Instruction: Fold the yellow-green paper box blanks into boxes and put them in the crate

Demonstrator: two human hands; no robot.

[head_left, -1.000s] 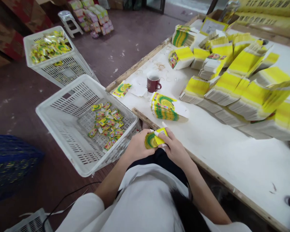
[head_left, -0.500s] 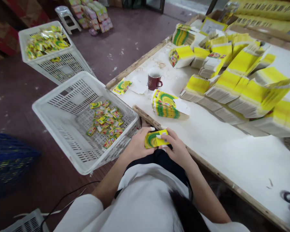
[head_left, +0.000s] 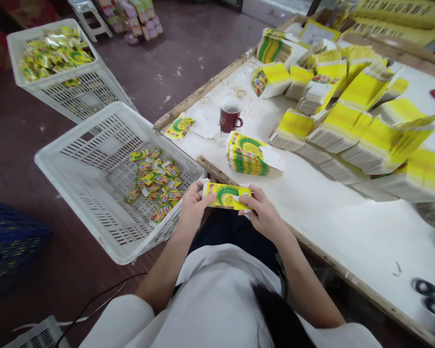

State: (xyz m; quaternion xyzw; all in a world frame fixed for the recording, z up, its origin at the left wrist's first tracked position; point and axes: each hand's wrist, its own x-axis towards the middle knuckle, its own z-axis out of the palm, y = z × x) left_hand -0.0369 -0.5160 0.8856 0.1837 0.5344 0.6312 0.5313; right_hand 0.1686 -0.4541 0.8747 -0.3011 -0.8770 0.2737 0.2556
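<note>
Between my two hands is a yellow and green printed carton (head_left: 224,196), long and narrow, held level above my lap at the table edge. My left hand (head_left: 195,205) grips its left end, thumb on the front. At the right end, my right hand (head_left: 261,210) pinches it with the thumb over the printed face; white coverings show on some fingertips. Just beyond, a fanned stack of flat yellow-green cartons (head_left: 248,153) lies on the white table (head_left: 311,232). To the left, a white plastic crate (head_left: 83,193) contains several small yellow cartons (head_left: 155,179).
A dark red mug (head_left: 230,118) and a flat carton piece (head_left: 180,126) stand behind the stack. Many bundled yellow cartons (head_left: 333,121) fill the table's far right. Scissors (head_left: 429,295) lie at the right edge. A second crate (head_left: 54,72), a white stool (head_left: 92,19) and a blue basket (head_left: 12,246) are on the floor.
My left hand has moved left to the carton's end, so more of its printed face shows. Both hands and the carton are slightly higher. The view has shifted a little.
</note>
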